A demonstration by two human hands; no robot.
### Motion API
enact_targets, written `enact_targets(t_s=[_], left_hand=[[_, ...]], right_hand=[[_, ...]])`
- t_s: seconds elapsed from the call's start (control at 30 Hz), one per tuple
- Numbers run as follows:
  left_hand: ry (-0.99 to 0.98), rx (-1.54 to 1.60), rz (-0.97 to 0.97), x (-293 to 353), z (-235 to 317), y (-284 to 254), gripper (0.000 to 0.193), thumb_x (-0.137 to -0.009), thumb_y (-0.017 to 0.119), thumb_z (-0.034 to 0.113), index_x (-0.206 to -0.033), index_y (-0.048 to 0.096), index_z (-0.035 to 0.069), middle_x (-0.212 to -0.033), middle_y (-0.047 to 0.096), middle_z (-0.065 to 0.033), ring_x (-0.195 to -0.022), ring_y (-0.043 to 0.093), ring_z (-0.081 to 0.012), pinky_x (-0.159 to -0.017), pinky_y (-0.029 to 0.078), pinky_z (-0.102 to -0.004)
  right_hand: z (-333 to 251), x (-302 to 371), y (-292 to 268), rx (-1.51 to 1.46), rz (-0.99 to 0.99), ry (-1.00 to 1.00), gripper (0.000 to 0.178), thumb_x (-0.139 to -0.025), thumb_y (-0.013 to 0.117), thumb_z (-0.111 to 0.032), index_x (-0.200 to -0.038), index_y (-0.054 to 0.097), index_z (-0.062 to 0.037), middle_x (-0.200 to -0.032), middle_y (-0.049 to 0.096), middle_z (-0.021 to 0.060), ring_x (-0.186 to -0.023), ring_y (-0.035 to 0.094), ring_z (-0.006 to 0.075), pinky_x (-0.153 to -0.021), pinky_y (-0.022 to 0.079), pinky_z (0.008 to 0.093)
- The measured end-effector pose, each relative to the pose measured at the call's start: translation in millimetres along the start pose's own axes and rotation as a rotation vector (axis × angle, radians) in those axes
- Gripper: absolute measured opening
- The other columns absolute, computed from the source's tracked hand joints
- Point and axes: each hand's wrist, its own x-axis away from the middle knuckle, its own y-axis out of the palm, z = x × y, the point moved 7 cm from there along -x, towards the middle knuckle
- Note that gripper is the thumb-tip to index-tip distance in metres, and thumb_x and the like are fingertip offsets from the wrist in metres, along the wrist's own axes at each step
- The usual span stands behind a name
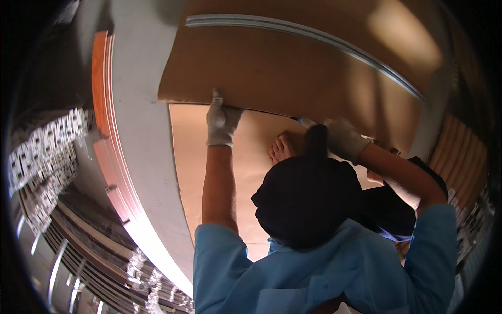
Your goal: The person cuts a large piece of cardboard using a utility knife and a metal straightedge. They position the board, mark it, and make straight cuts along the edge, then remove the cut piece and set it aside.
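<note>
My left hand (223, 123), in a pale work glove, grips the near edge of a brown cardboard sheet (246, 73), thumb on top and fingers below. That sheet lies over a lighter brown cardboard sheet (201, 157). My right hand (345, 140), also gloved, is closed near the same edge, farther right. A small blue and whitish piece (303, 122) shows just left of it, but its kind is not clear. My dark-clad knee (308, 201) hides part of the space between my hands. A bare foot (282, 148) rests on the lower sheet.
A long grey metal profile (303, 34) lies across the upper cardboard. Reddish-brown profiles (112, 131) run along the grey surface (144, 99) at left. Beyond them are stacked silvery profiles (49, 152). At right stands a ribbed brown stack (460, 152).
</note>
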Motion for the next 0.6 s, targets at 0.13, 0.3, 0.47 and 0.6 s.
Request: enact_targets(t_s=[0.13,0.3,0.47,0.6], left_hand=[[0.034,-0.066,0.096,-23.6,-62.4,29.2,0.052,-0.099,0.049,0.038,-0.142,0.039,0.010,-0.146,0.039,-0.0140,-0.134,0.036,-0.0358,-0.109,0.032,-0.0597],[0.055,-0.156,0.161,-39.9,-134.2,61.6,0.061,-0.095,0.054,0.047,-0.142,0.039,0.011,-0.144,0.040,-0.0128,-0.132,0.038,-0.0341,-0.106,0.036,-0.0568],[-0.261,-0.018,0.118,-31.5,-271.5,112.7,0.073,-0.085,0.066,0.052,-0.139,0.041,0.010,-0.139,0.043,-0.0114,-0.129,0.039,-0.0326,-0.106,0.037,-0.0537],[-0.403,-0.059,-0.013,-25.8,-356.9,174.6,0.076,-0.088,0.062,0.053,-0.141,0.035,0.006,-0.142,0.038,-0.0143,-0.131,0.038,-0.0331,-0.110,0.035,-0.0527]], right_hand=[[109.1,76.5,43.0,0.148,-0.107,0.087,0.072,-0.087,0.058,-0.011,-0.151,0.027,-0.0150,-0.095,0.066,0.0196,-0.079,0.069,0.0296,-0.065,0.056,0.0404],[236.3,188.0,113.7,0.168,-0.217,0.292,0.070,-0.088,0.055,-0.013,-0.152,0.027,-0.0206,-0.097,0.066,0.0180,-0.076,0.069,0.0283,-0.065,0.056,0.0405],[353.7,281.0,179.2,0.232,-0.241,0.392,0.063,-0.088,0.056,-0.018,-0.147,0.035,-0.0218,-0.096,0.068,0.0142,-0.078,0.069,0.0264,-0.065,0.056,0.0406],[410.6,370.2,172.2,0.082,-0.335,0.667,0.038,-0.086,0.059,-0.015,-0.123,0.051,-0.0108,-0.091,0.069,0.0133,-0.087,0.069,0.0277,-0.073,0.053,0.0425]])
